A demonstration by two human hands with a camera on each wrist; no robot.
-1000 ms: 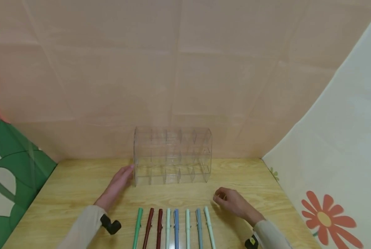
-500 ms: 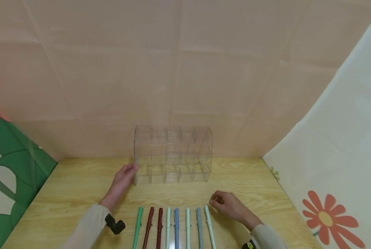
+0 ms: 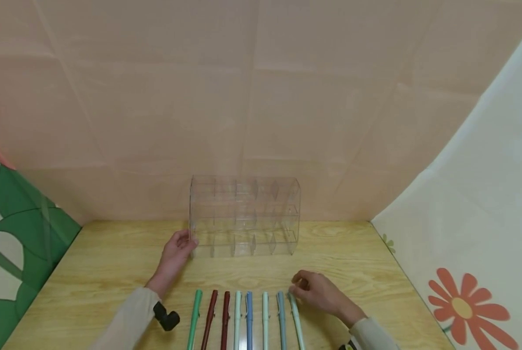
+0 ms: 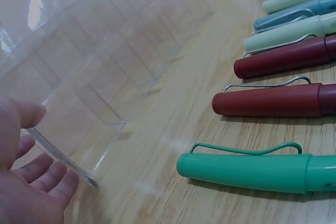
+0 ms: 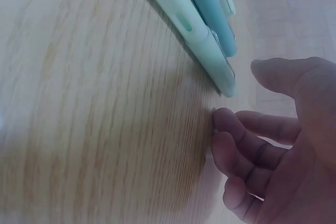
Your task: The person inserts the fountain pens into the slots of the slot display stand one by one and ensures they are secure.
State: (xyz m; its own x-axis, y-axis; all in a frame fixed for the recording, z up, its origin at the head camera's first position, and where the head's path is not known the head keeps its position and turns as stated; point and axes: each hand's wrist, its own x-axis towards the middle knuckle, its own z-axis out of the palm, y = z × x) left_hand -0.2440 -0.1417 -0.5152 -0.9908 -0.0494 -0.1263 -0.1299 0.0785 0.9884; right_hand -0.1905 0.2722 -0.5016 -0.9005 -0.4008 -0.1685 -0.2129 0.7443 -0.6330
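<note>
My left hand (image 3: 175, 253) holds the left side wall of a clear plastic compartment organizer (image 3: 243, 221), thumb on the front side and fingers outside. In the left wrist view its thumb (image 4: 29, 115) lies by the wall's edge. My right hand (image 3: 319, 293) is at the far end of the rightmost pen, a mint pen (image 5: 207, 59). The right wrist view shows thumb and bent fingers apart on either side of the pen's capped tip, holding nothing. Leftwards lie a grey-blue pen (image 3: 281, 316), more mint pens, a blue pen (image 3: 249, 318), two dark red pens (image 4: 268, 100) and a green pen (image 4: 241, 171).
All the pens lie in a row on the wood-grain table (image 3: 112, 262), caps towards the organizer. Behind the organizer rises a pinkish-beige cloth backdrop (image 3: 243, 97). A white cloth with a red flower (image 3: 459, 307) borders the right side, and green printed leaves (image 3: 33, 228) the left.
My left thumb has come round to the front of the organizer's left wall. My right hand has moved left and nearer, to the end of the rightmost mint pen.
</note>
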